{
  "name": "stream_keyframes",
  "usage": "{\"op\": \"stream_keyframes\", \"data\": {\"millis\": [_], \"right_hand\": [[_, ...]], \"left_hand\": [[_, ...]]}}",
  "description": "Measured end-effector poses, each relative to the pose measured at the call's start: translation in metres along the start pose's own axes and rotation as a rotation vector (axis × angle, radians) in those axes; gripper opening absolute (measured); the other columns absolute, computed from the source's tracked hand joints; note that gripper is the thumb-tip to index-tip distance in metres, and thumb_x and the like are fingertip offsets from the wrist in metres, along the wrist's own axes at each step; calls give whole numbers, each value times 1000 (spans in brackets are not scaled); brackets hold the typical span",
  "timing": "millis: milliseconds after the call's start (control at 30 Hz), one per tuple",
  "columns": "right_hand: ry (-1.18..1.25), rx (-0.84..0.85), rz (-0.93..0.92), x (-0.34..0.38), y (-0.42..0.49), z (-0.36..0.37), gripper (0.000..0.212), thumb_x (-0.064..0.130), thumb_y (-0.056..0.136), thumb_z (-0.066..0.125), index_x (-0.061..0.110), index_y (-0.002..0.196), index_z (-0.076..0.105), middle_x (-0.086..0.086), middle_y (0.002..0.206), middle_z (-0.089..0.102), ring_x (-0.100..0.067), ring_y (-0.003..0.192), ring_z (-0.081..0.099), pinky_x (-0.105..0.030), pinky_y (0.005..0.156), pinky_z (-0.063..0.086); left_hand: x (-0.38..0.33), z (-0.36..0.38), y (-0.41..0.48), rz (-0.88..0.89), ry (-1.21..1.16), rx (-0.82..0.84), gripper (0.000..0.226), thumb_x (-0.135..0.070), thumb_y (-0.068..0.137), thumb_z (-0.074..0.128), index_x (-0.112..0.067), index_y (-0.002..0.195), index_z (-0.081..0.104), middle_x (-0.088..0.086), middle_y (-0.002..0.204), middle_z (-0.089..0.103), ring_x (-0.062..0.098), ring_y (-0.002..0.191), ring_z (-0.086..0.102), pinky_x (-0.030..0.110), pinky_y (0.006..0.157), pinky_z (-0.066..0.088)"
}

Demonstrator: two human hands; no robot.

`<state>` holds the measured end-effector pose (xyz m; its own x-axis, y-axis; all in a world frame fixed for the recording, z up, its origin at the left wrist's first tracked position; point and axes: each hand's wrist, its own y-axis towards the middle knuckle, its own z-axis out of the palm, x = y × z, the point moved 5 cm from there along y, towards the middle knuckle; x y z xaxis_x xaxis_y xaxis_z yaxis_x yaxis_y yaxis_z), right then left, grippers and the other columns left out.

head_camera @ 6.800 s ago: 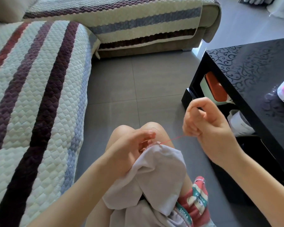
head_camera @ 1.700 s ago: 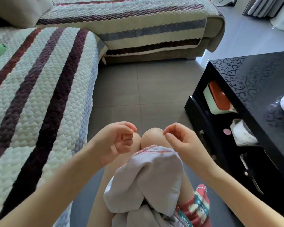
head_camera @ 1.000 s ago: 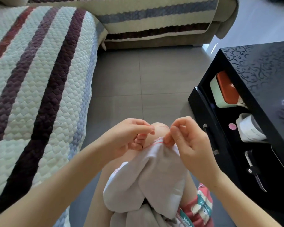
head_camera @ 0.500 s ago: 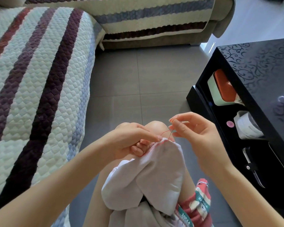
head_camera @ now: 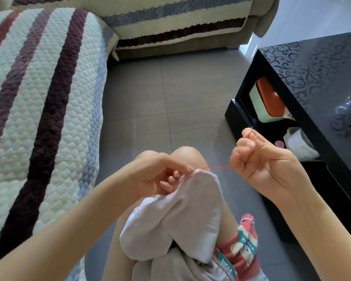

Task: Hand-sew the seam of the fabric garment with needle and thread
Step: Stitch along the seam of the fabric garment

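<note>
Head view: the left hand (head_camera: 150, 175) is curled, its thumb and forefinger pinching the top edge of the garment (head_camera: 190, 216), a pale grey fabric draped over the person's knees (head_camera: 182, 155). The other left fingers (head_camera: 171, 179) are bent in behind the fabric, just beside the seam (head_camera: 181, 180), where a row of red stitches runs along the edge below the pinch.

From that pinch a red thread (head_camera: 219, 167) runs taut to the right hand (head_camera: 259, 159), which is held up apart from the fabric. Its fingers are curled tight into the palm and the thread passes in under them. At the top of the fist the thumb and forefinger are pressed together on a bit of red. A tiny dark sliver sticks up past those fingertips, too small to say whether it is the needle.

Beyond the left fingers is a striped quilted sofa (head_camera: 39, 98) and the grey floor (head_camera: 170, 98). Beyond the right fingers stands a black table (head_camera: 312, 67), with a box (head_camera: 270, 100) with an orange lid on its lower shelf. Below the right wrist a red printed cloth (head_camera: 243, 246) lies against the garment.
</note>
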<state>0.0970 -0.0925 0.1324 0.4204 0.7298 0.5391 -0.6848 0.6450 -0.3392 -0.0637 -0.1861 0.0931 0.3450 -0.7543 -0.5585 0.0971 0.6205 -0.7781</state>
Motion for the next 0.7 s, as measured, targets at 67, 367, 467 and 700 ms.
{"op": "stream_keyframes", "data": {"millis": [67, 367, 467, 700], "right_hand": [[-97, 20, 31, 0, -3, -2, 4, 8, 74, 59, 8, 73, 55, 2, 54, 39, -8, 43, 38, -20, 42, 41], [-1488, 71, -315, -23, -26, -7, 13, 35, 76, 67, 23, 83, 66, 9, 49, 32, -6, 47, 31, -15, 50, 26], [-1573, 96, -373, -31, -30, -6, 14, 33, 79, 67, 23, 70, 64, 13, 47, 37, -6, 45, 34, -12, 49, 25], [-1472, 91, -320, -31, -23, -5, 15, 28, 79, 64, 21, 67, 62, 13, 45, 35, -5, 44, 32, -11, 49, 25]], "left_hand": [[-1, 1, 0, 10, 27, -6, 18, -5, 55, 76, -8, 46, 60, 3, 62, 37, 11, 49, 32, 17, 36, 24], [-1, 1, 0, 8, 14, -7, 15, -3, 60, 69, -5, 47, 61, 4, 61, 37, 11, 48, 32, 17, 38, 23], [-1, 4, -1, -9, -6, -3, 9, -2, 59, 68, -2, 52, 63, 4, 62, 39, 12, 50, 34, 18, 41, 26], [-2, 0, -3, 29, -43, -139, 16, -4, 52, 68, -3, 63, 56, 11, 63, 53, 18, 47, 47, 22, 48, 39]]}}
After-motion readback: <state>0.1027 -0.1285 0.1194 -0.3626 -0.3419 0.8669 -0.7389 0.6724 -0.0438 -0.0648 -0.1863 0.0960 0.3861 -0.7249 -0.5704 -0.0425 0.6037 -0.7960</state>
